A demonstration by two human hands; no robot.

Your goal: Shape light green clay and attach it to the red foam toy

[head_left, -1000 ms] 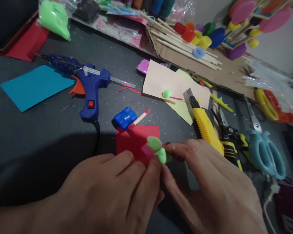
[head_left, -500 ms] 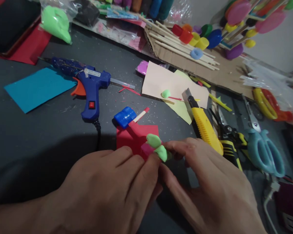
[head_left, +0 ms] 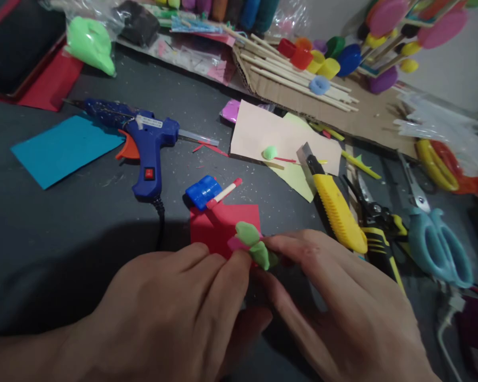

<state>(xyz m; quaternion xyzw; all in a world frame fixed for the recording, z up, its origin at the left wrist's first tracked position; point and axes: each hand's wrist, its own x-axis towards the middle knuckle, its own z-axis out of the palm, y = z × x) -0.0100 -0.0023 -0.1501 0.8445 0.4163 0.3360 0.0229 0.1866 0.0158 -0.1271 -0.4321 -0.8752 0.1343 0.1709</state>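
Between my hands is a small clay piece (head_left: pixel 247 234) with light green leaf-like lobes and a bit of magenta beside them. My left hand (head_left: pixel 179 302) is closed, fingers bent, its fingertips at the piece's near left side. From the other side my right hand (head_left: pixel 338 297) pinches the piece between thumb and forefinger. The fingers hide its lower part. Just beyond it lies a red paper square (head_left: pixel 223 217), partly under my left hand's fingers. At the square's far edge sit a blue ribbed piece (head_left: pixel 202 192) and a short pale stick with red ends (head_left: pixel 225 193).
A blue glue gun (head_left: pixel 147 138) lies left, its cord running toward me, by blue paper (head_left: pixel 59 151). On the right are a yellow utility knife (head_left: pixel 336 212) with its blade out, pliers (head_left: pixel 376 212) and light-blue scissors (head_left: pixel 440 246). Cardboard with wooden sticks (head_left: pixel 295 79) lies behind.
The clay piece and my fingertips have shifted slightly left and down. My left thumb has moved away, lower down. The red-ended stick now shows both ends.
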